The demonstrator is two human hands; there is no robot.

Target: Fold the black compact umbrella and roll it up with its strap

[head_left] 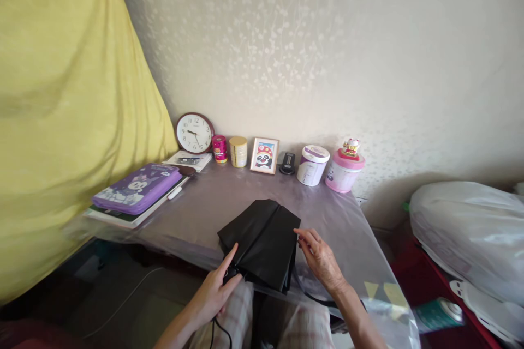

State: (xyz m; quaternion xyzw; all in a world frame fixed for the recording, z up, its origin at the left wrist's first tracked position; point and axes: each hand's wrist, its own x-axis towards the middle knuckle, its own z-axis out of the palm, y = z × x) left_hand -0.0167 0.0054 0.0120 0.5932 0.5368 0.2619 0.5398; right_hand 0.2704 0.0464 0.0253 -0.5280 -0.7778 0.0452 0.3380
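A black folding umbrella (264,245), collapsed with its fabric panels loose and fanned out, lies over the front edge of the table. My left hand (213,292) is closed around its handle end, thumb and forefinger spread against the fabric there. A thin black cord (221,330) hangs below that hand. At the umbrella's right edge, my right hand (321,259) pinches a fabric panel between its fingertips. A dark strap (313,297) trails from under the umbrella toward my right forearm. The umbrella's handle is mostly hidden by my left hand.
Along the wall stand a clock (195,133), a pink can (220,149), a yellow can (238,151), a picture frame (265,156), and two tubs (313,166). A purple case (137,188) rests at left. Beyond the table's right edge are a white bag (470,234) and a green can (438,313).
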